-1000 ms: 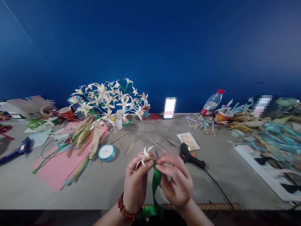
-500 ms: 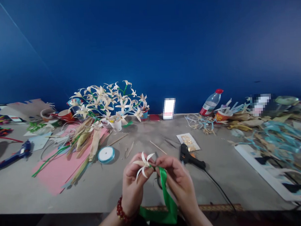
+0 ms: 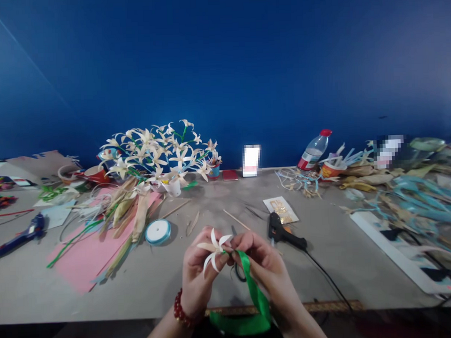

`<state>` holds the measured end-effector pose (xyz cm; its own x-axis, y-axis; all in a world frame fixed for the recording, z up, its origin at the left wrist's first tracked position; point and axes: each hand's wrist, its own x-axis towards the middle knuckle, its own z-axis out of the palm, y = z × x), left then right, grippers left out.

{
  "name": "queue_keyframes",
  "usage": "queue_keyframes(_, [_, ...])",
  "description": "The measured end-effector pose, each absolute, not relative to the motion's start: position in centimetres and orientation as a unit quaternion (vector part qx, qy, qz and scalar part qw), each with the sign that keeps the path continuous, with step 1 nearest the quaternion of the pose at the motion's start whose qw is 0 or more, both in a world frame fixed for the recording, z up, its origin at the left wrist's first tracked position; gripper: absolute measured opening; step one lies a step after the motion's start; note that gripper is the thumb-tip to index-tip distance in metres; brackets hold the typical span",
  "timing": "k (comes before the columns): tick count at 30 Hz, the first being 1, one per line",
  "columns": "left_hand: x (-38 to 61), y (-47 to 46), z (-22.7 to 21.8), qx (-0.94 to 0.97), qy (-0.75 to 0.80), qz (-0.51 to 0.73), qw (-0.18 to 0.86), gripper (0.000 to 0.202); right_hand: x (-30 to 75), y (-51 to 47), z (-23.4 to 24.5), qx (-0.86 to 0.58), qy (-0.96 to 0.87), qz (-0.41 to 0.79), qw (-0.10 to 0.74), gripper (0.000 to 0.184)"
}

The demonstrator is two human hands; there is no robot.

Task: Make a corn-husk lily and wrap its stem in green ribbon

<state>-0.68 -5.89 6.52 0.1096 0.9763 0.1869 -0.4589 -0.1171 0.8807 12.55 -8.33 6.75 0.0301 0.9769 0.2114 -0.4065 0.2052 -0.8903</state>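
A white flower (image 3: 215, 249) with narrow curved petals is pinched at its base by my left hand (image 3: 199, 266), which wears a red bead bracelet on the wrist. My right hand (image 3: 263, 259) is closed on a green ribbon (image 3: 255, 286) right beside the flower's base. From the fingertips the ribbon drops and loops back to the left over the table's front edge. The fingers of both hands almost meet, so the spot where ribbon and flower join is mostly hidden. Scissors (image 3: 239, 272) lie on the table behind the hands, partly covered by them.
A black glue gun (image 3: 287, 233) with a cable lies right of my hands, near a white power strip (image 3: 391, 254). To the left are a ribbon spool (image 3: 158, 232) and pink paper (image 3: 84, 262). Many white flowers (image 3: 158, 149) stand in cups behind; a bottle (image 3: 313, 150) stands back right.
My right fingers have shifted slightly at the flower's base, and the hanging ribbon has swung a little to the right. The flower stays in my left hand; the camera view has moved slightly.
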Motion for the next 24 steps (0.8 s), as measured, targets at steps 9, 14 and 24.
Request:
queue_keyframes(9, [0.4, -6.0, 5.4, 0.404, 0.294, 0.616, 0.609, 0.012, 11.6, -8.6, 5.8, -0.369, -0.51, 0.34, 0.699, 0.009])
queue_keyframes(14, [1.1, -6.2, 5.1, 0.347, 0.3, 0.62, 0.637, 0.017, 11.1, -9.0, 5.0, -0.386, -0.539, 0.237, 0.71, 0.004])
queue_keyframes(24, [0.2, -4.9, 6.2, 0.465, 0.254, 0.584, 0.614, 0.009, 12.4, -8.2, 5.8, -0.324, -0.461, 0.456, 0.689, 0.011])
